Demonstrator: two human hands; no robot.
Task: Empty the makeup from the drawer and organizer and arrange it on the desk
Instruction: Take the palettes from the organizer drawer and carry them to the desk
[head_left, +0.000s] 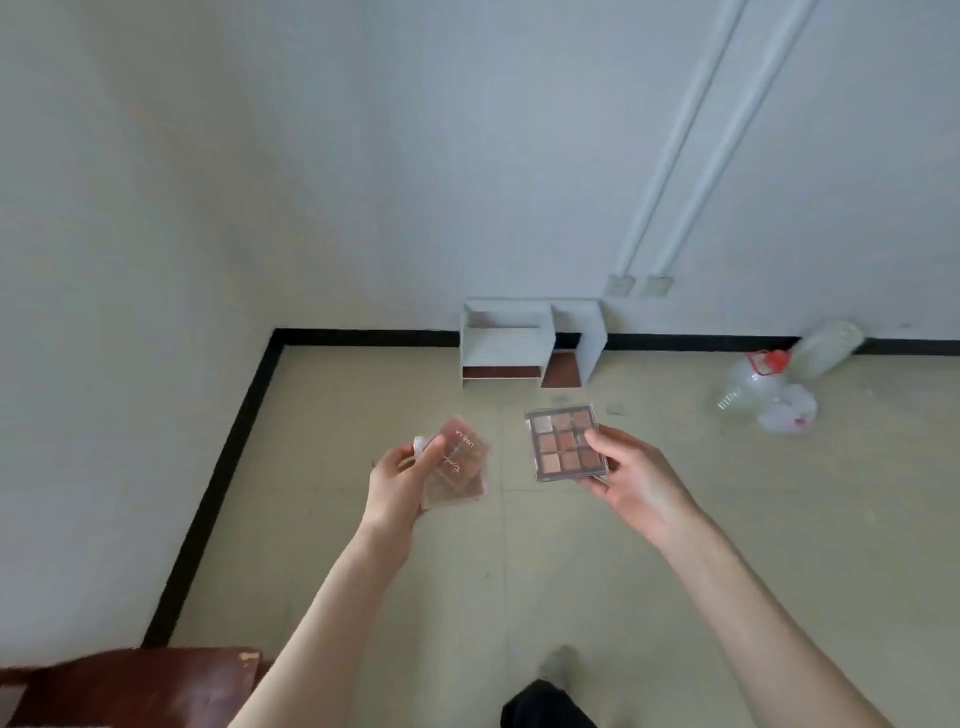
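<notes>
A clear-cased eyeshadow palette (567, 442) with nine brown pans is sitting in the right hand (631, 475), thumb pinching its near right edge, held out above the floor. The left hand (402, 480) is gripping a second, blurred pinkish palette (460, 465) with lettering on its lid, thumb lying across it. Beyond both, a white organizer (530, 343) is standing against the wall by the black skirting. Crumpled plastic bags and a bottle (774, 392) are lying well off to the right, and a brown desk corner (140, 686) is showing at bottom left
</notes>
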